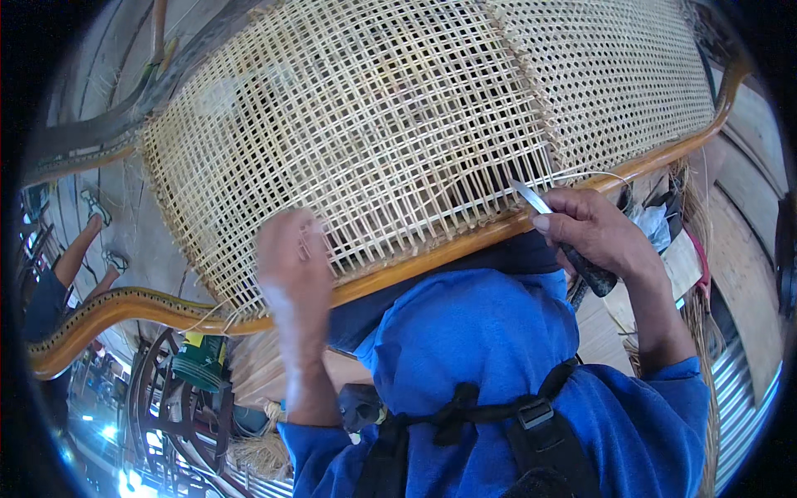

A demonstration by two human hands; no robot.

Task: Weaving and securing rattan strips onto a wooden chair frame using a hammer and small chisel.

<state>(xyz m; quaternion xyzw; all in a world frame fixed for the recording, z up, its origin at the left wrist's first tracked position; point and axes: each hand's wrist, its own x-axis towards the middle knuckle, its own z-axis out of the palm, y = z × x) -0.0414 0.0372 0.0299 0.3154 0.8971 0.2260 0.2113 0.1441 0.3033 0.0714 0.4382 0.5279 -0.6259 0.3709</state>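
Right hand (pixel 585 228) clamped on a knife (pixel 531 199), blade tip at the near strands of the cane weave (pixel 357 158). Left hand (pixel 295 253) blurred over the weave by the wooden rail (pixel 432 259); I can't tell its grip. Weave spreads away from the rail. Far left: another person's leg (pixel 78 249).

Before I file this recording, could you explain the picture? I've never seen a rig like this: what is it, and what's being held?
There's no machine here, just a person's two bare hands. The fisheye camera sits on the person's head, looking down, so edges bend and the wearer's blue shirt shows below. Ahead lies a cane weave, its near edge along a brown wooden rail. The right hand holds a knife, its blade pointing at the weave. The left hand is blurred before the weave; I can't tell whether it holds anything.
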